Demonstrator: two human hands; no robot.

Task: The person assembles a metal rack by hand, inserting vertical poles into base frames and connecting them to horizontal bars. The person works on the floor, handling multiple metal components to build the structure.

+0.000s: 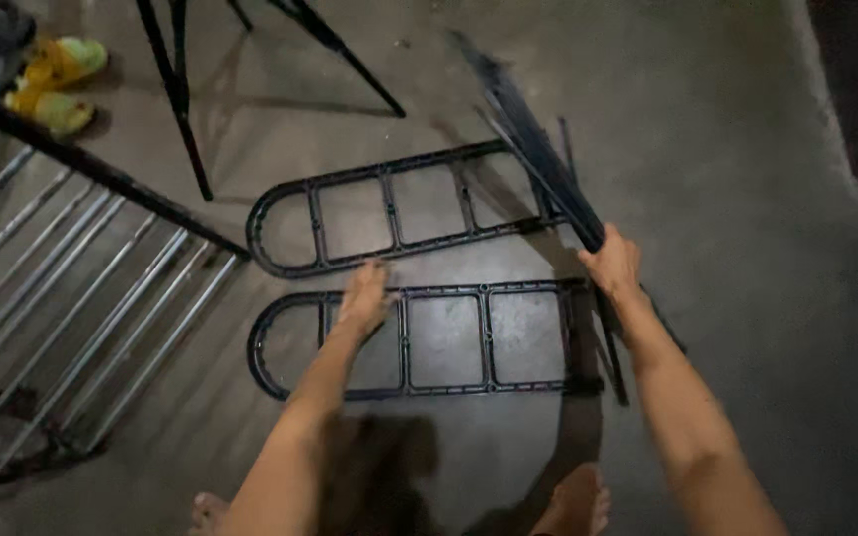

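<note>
Mid-assembly, judging by the layout. Left hand (362, 298) spread flat, pressing the near black ladder-shaped frame (449, 342) on the floor. Right hand (611, 263) clenched around a blurred bundle of black rods (533, 149), probably more frame pieces, rising beyond it. Next: aligning bundle with frame ends.

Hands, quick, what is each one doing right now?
Left hand: open, fingers resting on the nearer black frame.
Right hand: closed around a bundle of black rods.

Both forearms are bare, sleeveless, and both feet (576, 501) unshod.
</note>
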